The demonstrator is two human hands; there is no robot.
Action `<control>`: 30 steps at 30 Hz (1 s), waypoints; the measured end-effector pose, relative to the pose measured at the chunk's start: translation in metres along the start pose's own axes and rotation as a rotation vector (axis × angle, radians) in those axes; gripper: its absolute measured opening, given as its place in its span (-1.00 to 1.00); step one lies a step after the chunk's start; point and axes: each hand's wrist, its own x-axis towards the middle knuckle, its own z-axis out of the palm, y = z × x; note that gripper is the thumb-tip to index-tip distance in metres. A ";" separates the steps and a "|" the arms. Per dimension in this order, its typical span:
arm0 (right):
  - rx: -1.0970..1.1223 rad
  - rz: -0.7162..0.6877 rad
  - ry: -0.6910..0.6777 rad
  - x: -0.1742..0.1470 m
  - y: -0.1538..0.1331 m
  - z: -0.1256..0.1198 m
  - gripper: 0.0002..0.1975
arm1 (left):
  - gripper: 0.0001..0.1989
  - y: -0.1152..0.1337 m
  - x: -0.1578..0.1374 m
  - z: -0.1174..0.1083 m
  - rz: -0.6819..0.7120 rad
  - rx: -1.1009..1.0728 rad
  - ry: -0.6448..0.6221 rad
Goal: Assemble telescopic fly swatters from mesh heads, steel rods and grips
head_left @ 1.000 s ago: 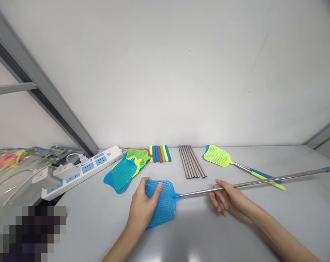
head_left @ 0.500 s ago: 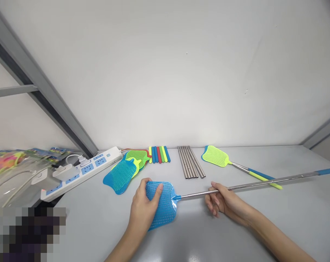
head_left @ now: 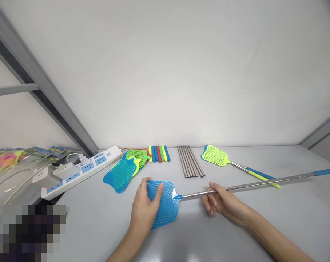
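Note:
A blue fly swatter [head_left: 165,203] with a long, extended metal rod and a blue handle reaches across the front of the table to the right edge of the view. My left hand [head_left: 146,205] is closed on its perforated head, thumb on top and fingers behind. Around the rod, just right of the head, my right hand [head_left: 219,201] is closed, its thumb lying along the metal. Behind the rod lie two finished-looking swatters, a yellow one [head_left: 215,155] on top of a blue one, their handles passing under the held rod.
Loose swatter heads [head_left: 121,174] in blue, yellow, green and red overlap at left. Several coloured handles [head_left: 159,154] and several metal rods [head_left: 190,162] lie by the wall. A white power strip [head_left: 85,169] with plugs and cables stands at far left, beside plastic-bagged goods [head_left: 14,171].
My right hand has shifted slightly left along the rod. The held swatter has barely moved, and the view has tilted a little.

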 end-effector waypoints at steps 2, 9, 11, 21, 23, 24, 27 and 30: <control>0.001 0.002 0.000 0.000 0.001 0.001 -0.56 | -0.64 0.001 -0.001 0.001 -0.010 -0.001 -0.005; 0.015 0.003 -0.007 0.001 0.004 0.001 -0.55 | -0.62 0.000 -0.002 0.004 -0.033 -0.008 -0.013; 0.017 -0.001 -0.011 0.001 0.005 0.002 -0.55 | -0.63 -0.001 -0.003 0.004 -0.033 -0.003 -0.011; 0.030 -0.018 -0.020 0.002 0.007 0.005 -0.55 | -0.63 -0.002 -0.004 0.006 -0.006 0.012 0.026; 0.031 -0.018 -0.020 0.002 0.008 0.005 -0.55 | -0.63 -0.002 -0.005 0.006 -0.003 0.014 0.031; 0.031 -0.019 -0.019 0.003 0.008 0.005 -0.55 | -0.63 -0.003 -0.005 0.007 -0.004 0.013 0.029; 0.025 -0.028 -0.027 0.003 0.009 0.005 -0.55 | -0.63 -0.003 -0.005 0.008 -0.012 0.010 0.021; 0.017 -0.032 -0.031 0.003 0.008 0.006 -0.56 | -0.63 -0.002 -0.004 0.008 -0.017 -0.004 0.019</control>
